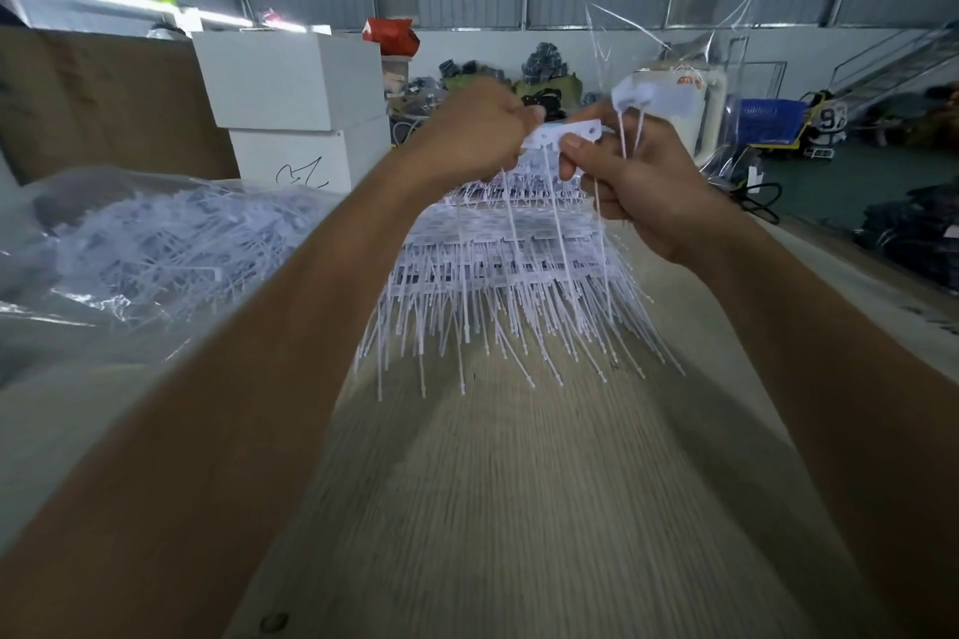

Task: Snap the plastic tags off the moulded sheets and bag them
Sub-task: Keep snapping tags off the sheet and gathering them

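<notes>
Head view, hands: my left hand [477, 130] and right hand [630, 176] are both pinching a flat white plastic tag [563, 136], held up above the table.
Sheets: stacked white moulded sheets [498, 265] are lying beneath my hands, apparently unsnapped.
Progress: the clear plastic bag of loose tags [155, 244] on the left is looking fairly full; much is remaining.

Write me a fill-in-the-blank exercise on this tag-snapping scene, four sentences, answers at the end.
1. Both hands hold the white strip from which the tag strings hang; the thumb of the ____ hand lies on its front.
2. The left hand grips the strip's ____ end.
3. The big bag of loose tags lies to the ____ of the arms.
4. The stacked boxes behind that bag are ____ in colour.

Missing words: right; left; left; white
</notes>
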Demonstrator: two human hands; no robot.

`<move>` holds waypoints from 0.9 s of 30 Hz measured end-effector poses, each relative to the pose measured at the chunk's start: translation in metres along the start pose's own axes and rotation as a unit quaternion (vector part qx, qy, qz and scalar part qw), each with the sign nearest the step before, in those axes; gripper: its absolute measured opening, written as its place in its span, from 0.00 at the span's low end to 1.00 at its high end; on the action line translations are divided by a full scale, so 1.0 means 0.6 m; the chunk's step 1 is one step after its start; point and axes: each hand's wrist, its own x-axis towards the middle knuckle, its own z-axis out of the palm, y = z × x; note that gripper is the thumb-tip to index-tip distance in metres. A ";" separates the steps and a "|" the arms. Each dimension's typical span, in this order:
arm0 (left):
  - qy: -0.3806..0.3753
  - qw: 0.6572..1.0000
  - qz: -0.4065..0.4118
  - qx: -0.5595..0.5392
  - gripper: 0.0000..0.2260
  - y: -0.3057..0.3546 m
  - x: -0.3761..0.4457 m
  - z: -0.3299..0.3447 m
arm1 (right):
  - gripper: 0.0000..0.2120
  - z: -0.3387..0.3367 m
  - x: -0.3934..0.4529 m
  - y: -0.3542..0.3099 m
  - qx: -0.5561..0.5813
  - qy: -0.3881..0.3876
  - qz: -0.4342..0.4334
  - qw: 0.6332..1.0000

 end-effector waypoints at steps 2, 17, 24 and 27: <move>0.000 0.999 -0.033 -0.025 0.14 0.002 0.003 -0.003 | 0.04 0.003 0.000 -0.009 -0.119 0.018 -0.053 0.991; -0.059 0.974 -0.060 -0.209 0.14 -0.034 0.012 -0.019 | 0.11 0.020 0.004 -0.012 -0.189 0.071 -0.145 0.968; -0.065 0.990 -0.032 -0.121 0.16 -0.031 0.009 -0.019 | 0.12 0.005 0.006 0.001 -0.265 -0.009 -0.052 0.963; -0.075 0.992 -0.010 -0.098 0.14 -0.027 0.007 -0.019 | 0.11 0.012 0.005 0.007 -0.225 -0.014 -0.027 0.974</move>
